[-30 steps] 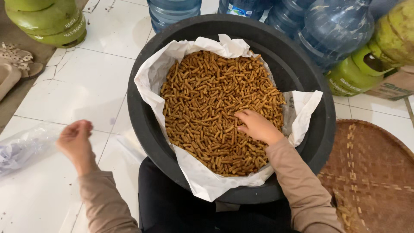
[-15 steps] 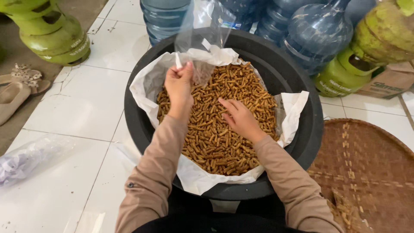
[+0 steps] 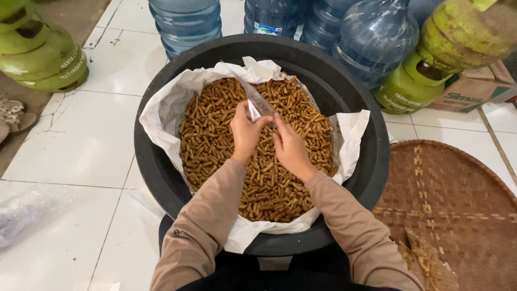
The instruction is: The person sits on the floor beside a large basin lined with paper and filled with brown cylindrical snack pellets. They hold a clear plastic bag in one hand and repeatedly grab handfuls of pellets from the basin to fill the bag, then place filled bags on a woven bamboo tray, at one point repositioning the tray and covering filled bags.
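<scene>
Hands meet over the black basin (image 3: 161, 178), which is paper-lined and filled with brown stick snacks (image 3: 215, 134). Left hand (image 3: 245, 132) pinches a small clear plastic bag (image 3: 257, 102) at its lower edge; right hand (image 3: 288, 148) also closes its fingers on that edge, apparently to part the mouth. Bag's long axis tilts up and away-left, opening toward the hands.

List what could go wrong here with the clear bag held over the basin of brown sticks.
1. The clear plastic bag is pinched between the left hand and right hand; if its mouth sags shut, sticks may miss it.
2. The white paper lining lies loose over the black basin; it could slide or tear.
3. Anything dropped would probably fall back among the brown snack sticks, not onto the tiled floor.
</scene>
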The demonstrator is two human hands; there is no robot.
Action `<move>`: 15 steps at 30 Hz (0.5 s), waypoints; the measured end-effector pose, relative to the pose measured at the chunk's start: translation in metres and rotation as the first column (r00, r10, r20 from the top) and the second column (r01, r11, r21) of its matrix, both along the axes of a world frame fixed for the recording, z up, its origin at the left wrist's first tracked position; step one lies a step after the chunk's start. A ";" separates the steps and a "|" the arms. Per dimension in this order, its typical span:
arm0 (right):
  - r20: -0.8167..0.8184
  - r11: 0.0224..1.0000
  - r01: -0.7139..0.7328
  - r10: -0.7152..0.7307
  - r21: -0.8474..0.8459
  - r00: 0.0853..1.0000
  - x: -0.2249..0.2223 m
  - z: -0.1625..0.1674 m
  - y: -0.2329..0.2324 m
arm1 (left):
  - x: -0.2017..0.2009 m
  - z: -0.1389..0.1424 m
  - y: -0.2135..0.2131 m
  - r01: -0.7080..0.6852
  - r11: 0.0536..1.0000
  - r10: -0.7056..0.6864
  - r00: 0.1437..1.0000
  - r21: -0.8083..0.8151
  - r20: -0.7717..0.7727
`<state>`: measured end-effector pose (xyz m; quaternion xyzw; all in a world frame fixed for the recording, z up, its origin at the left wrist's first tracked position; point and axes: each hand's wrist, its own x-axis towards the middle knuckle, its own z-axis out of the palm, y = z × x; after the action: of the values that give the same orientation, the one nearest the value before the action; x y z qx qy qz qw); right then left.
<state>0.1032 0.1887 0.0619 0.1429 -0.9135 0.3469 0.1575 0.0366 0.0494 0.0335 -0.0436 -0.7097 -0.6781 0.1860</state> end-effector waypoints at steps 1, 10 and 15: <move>0.057 0.993 0.009 -0.002 -0.119 0.998 -0.001 -0.002 0.002 | 0.003 0.002 -0.003 0.040 0.995 -0.043 0.999 -0.095 -0.022; -0.087 0.853 -0.141 0.113 -0.502 0.990 -0.024 -0.038 0.014 | 0.036 0.003 0.027 0.053 0.900 -0.209 0.924 -0.432 -0.322; 0.143 0.442 -0.025 0.343 -0.896 0.929 -0.037 -0.033 0.044 | 0.063 0.002 0.045 0.199 0.865 -0.338 0.910 -0.460 -0.242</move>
<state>0.0659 0.2332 0.0286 0.0853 -0.5923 0.8007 0.0269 0.0993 0.0942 0.0356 -0.2901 -0.7881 -0.5104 0.1851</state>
